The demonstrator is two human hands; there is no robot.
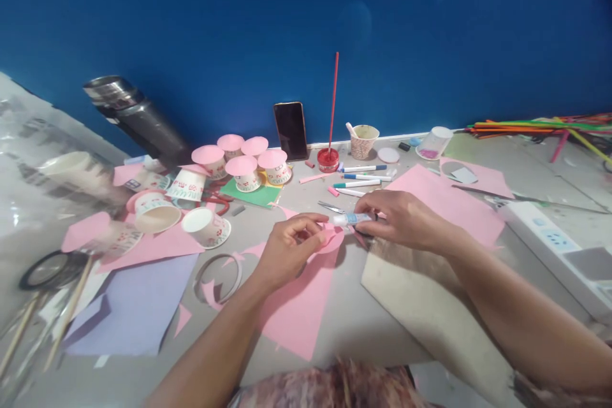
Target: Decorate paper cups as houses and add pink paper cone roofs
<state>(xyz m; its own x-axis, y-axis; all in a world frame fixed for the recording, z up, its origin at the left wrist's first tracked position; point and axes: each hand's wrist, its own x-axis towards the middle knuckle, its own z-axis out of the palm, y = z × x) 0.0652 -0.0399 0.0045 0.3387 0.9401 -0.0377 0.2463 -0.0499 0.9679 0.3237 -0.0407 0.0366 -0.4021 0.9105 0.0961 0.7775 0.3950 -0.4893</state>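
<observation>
Over the pink sheet [299, 315] on the tabletop [354, 312], your left hand [292, 247] is pinching a small pink paper piece [333, 239], and your right hand [401, 218] is gripping a white-and-blue tube [354, 219], its white end pointing toward that piece. Your fingers are covering parts of both, so you cannot be telling whether tube and paper are touching. To the left, a tape roll [197, 280] is lying flat, a pink scrap [210, 295] crossing its ring. Beyond, a white paper cup [217, 229] is lying tipped, only its pale inner wall showing. Farther back, decorated cups [243, 183] are standing mouth down, pink discs topping them, their insides hidden. Behind, a red pot [327, 162] is holding a tall red stick [334, 99]; a patterned cup [363, 146] is holding a white stick [351, 130], its other contents hard to make out. A translucent cup [437, 138] is showing something pink [429, 154] low down. At left, a dark flask [138, 116] is leaning, its lower end hidden behind cups.
</observation>
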